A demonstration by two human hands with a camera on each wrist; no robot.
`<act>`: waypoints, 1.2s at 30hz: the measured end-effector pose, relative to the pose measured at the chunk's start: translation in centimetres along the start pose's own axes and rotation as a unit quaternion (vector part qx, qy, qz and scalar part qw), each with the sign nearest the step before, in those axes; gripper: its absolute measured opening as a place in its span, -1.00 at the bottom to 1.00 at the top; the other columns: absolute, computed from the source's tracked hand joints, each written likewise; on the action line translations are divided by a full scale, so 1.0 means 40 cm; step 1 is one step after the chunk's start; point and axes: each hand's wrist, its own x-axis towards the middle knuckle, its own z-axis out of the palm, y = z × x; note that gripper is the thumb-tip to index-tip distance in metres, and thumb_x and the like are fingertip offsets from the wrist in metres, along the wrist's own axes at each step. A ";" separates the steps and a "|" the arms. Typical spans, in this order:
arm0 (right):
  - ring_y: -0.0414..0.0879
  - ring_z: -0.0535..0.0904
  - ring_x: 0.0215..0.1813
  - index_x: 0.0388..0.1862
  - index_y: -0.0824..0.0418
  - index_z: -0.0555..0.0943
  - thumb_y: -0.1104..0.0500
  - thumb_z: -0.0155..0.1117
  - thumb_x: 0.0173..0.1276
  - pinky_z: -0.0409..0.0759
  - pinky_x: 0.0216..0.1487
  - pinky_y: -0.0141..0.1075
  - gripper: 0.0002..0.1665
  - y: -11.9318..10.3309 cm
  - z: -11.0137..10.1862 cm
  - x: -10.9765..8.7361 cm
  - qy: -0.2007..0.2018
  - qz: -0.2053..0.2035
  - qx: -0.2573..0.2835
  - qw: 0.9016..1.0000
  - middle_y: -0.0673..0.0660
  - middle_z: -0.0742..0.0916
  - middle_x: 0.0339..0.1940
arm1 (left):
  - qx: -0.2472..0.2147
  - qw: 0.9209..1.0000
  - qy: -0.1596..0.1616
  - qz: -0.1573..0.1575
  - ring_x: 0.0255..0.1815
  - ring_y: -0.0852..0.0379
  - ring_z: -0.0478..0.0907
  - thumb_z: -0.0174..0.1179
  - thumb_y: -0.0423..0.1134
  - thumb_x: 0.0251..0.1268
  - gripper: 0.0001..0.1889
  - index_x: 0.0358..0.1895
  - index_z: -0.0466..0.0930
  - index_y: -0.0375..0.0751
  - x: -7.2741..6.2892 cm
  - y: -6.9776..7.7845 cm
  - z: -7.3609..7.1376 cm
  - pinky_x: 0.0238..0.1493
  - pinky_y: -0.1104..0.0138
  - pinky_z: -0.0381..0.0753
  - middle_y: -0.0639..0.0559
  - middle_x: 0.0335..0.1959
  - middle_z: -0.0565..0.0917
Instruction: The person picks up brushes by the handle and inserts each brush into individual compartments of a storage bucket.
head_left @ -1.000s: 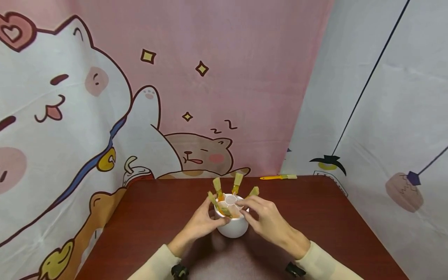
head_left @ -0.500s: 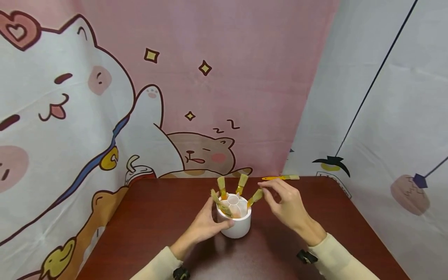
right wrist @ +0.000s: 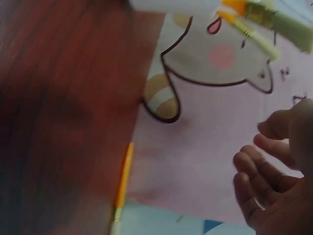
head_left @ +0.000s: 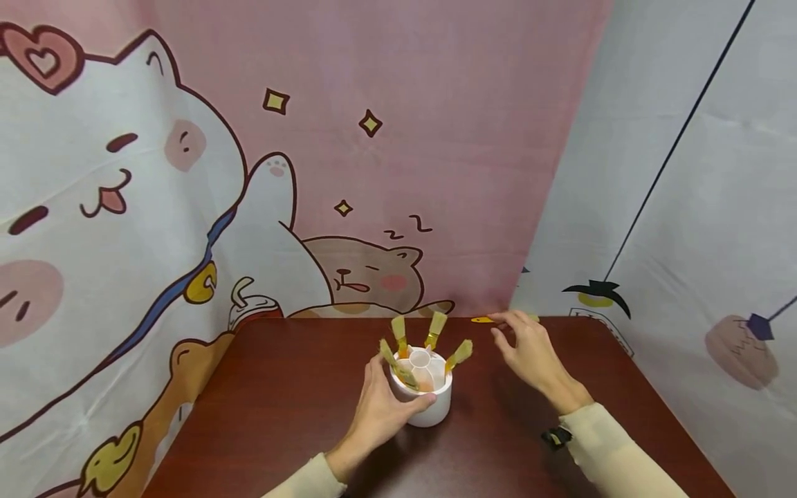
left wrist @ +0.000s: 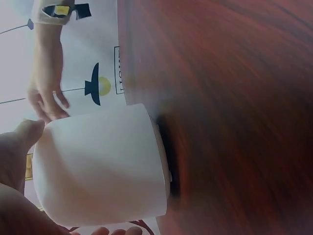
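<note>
My left hand [head_left: 376, 415] holds a white round pot [head_left: 438, 407] at its side, the thumb toward the front; the left wrist view shows the pot's smooth wall [left wrist: 102, 166] close up. Several brushes with pale bristles stand in the pot, bristles up, among them a front-left brush [head_left: 405, 375] and a right-hand brush [head_left: 461, 355]. My right hand [head_left: 530, 351] reaches toward the table's back edge with fingers loosely bent and nothing in them. Behind its fingers in the head view lies a loose yellow-handled brush [head_left: 481, 320]. The right wrist view shows this brush's handle [right wrist: 125, 171] apart from the fingers.
A dark red-brown table [head_left: 286, 387] spreads beneath the pot. Printed cloth with cartoon animals [head_left: 373, 277] hangs right behind the table, and a pale printed cloth [head_left: 672, 228] borders the right side. The pot has a divided insert with a round centre [head_left: 420, 357].
My right hand has left the pot and moved right and back toward the loose brush. A brush at the pot's right side now stands uncovered. My left hand stays on the pot.
</note>
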 end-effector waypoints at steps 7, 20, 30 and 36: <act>0.39 0.82 0.20 0.32 0.41 0.78 0.30 0.51 0.62 0.79 0.19 0.32 -0.62 0.074 0.027 0.001 -0.070 0.056 -0.011 0.996 0.40 0.84 0.21 | -0.004 1.000 0.000 0.008 0.56 -0.26 0.65 0.86 0.22 -0.03 0.22 0.61 0.37 -0.28 0.001 0.003 -0.001 0.58 -0.21 0.63 -0.21 0.49 0.60; 0.60 0.57 0.57 0.62 0.50 0.56 0.15 0.45 0.73 0.59 0.54 0.49 -0.33 0.165 0.088 0.027 -0.190 0.135 -0.027 0.972 0.62 0.59 0.57 | -0.023 0.997 -0.064 0.033 0.57 -0.24 0.63 0.79 0.11 0.12 0.10 0.63 0.40 -0.31 0.027 -0.011 -0.049 0.60 -0.25 0.58 -0.22 0.50 0.65; 0.71 0.37 0.68 0.77 0.46 0.40 0.06 0.40 0.77 0.45 0.52 0.69 -0.18 0.226 0.132 0.031 -0.256 0.168 -0.046 0.951 0.66 0.43 0.74 | -0.023 0.994 -0.101 0.043 0.36 -0.08 0.69 0.76 0.04 0.16 0.01 0.60 0.43 -0.25 0.042 -0.016 -0.059 0.34 0.01 0.69 -0.19 0.41 0.70; 0.77 0.29 0.68 0.82 0.43 0.35 0.02 0.37 0.79 0.39 0.50 0.75 -0.14 0.254 0.146 0.035 -0.275 0.177 -0.053 0.944 0.61 0.36 0.81 | -0.030 0.992 -0.119 0.039 0.16 0.01 0.71 0.75 -0.01 0.18 0.02 0.64 0.40 -0.23 0.049 -0.018 -0.062 0.16 0.14 0.70 -0.22 0.38 0.73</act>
